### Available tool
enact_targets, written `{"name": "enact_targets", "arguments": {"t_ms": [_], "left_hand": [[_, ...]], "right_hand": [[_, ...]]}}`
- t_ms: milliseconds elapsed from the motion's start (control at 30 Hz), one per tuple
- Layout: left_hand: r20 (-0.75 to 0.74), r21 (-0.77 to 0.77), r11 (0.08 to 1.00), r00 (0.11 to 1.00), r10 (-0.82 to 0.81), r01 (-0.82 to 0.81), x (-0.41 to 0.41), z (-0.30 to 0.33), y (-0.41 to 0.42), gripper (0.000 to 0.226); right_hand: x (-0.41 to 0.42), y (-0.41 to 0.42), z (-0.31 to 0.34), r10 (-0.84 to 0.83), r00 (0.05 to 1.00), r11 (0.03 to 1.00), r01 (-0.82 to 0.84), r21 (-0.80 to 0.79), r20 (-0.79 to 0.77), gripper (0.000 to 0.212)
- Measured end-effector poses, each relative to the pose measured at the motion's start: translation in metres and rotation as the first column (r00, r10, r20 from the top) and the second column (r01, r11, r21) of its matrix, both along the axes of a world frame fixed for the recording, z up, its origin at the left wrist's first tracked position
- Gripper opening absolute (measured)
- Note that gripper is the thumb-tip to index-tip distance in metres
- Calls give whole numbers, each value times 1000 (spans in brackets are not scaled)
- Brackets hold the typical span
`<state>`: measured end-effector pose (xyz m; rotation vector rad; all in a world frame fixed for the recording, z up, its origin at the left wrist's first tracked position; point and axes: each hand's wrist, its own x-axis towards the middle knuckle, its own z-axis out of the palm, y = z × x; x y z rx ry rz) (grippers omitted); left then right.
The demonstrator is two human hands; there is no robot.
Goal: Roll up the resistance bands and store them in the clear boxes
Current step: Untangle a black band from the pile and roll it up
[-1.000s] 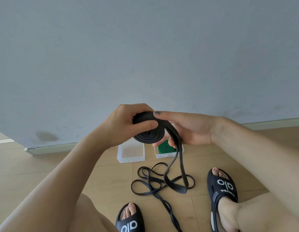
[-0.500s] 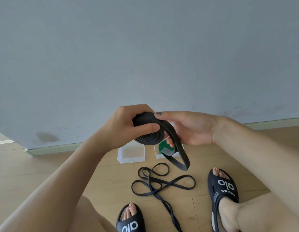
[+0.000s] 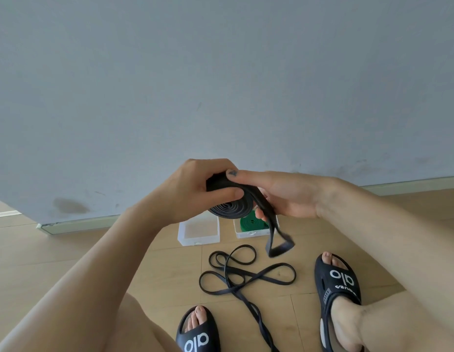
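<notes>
My left hand grips a black resistance band wound into a flat coil, held in the air above the floor. My right hand holds the coil's outer edge, thumb on top, fingers under the strip. A short loose tail of the band hangs down from the coil. Below on the floor stand two clear boxes: the left one holds nothing, the right one holds a rolled green band. A thinner black band lies tangled on the floor in front of them.
A grey wall with a pale skirting board rises right behind the boxes. My feet in black slides rest on the wooden floor either side of the tangled band; the left slide is at the bottom edge.
The hanging tail has grown shorter as the band wound onto the coil; its end has lifted off the floor and now swings beside the right box.
</notes>
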<state>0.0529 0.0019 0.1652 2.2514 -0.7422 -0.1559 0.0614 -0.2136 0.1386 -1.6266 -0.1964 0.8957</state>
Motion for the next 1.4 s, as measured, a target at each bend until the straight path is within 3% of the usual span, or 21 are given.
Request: {"name": "enact_targets", "arguments": {"t_ms": [100, 167, 333, 500, 567, 633, 700, 767, 967, 1100, 1167, 1333, 1400], "left_hand": [[-86, -112, 994, 996, -2, -8, 0, 0, 3, 9], [-108, -117, 993, 994, -8, -5, 0, 1, 3, 11], [-17, 52, 999, 1000, -3, 4, -2, 0, -3, 9], [-80, -157, 987, 996, 29, -42, 2, 2, 8, 5], [-100, -167, 984, 994, 38, -54, 1, 3, 11, 5], [-108, -100, 994, 993, 44, -54, -1, 3, 8, 9], [-49, 35, 998, 997, 51, -50, -2, 2, 3, 11], [16, 107, 993, 999, 43, -45, -1, 1, -1, 10], [-90, -129, 991, 996, 23, -35, 1, 1, 2, 7], [-46, 48, 998, 998, 30, -28, -1, -1, -4, 12], [-32, 113, 994, 999, 13, -9, -2, -1, -8, 11], [-91, -105, 994, 996, 18, -27, 0, 1, 4, 4], [-97, -126, 991, 995, 34, -46, 1, 2, 9, 6]], "right_hand": [[3, -9, 1, 65, 991, 990, -50, 130, -114, 61], [5, -8, -2, 39, 994, 994, -28, 106, -106, 58], [4, 3, -12, 12, 1000, 999, -11, -42, 17, 100], [8, -12, -4, 90, 991, 993, -81, 87, -101, 69], [7, -13, -4, 66, 993, 991, -54, 125, -95, 54], [6, -8, -6, 29, 999, 998, -28, 54, -30, 62], [5, -1, -9, -14, 1000, 999, 15, -37, 25, 85], [5, 1, -11, -36, 997, 994, 43, -98, 72, 89], [1, -6, -1, 51, 994, 994, -40, 103, -100, 77], [2, 3, -9, -39, 999, 997, 39, -60, -6, 90], [3, 6, -12, -15, 1000, 993, 17, -113, 16, 85], [4, -9, -2, 78, 991, 997, -76, 26, -112, 67], [2, -12, 0, 85, 992, 995, -78, 66, -98, 56]]}}
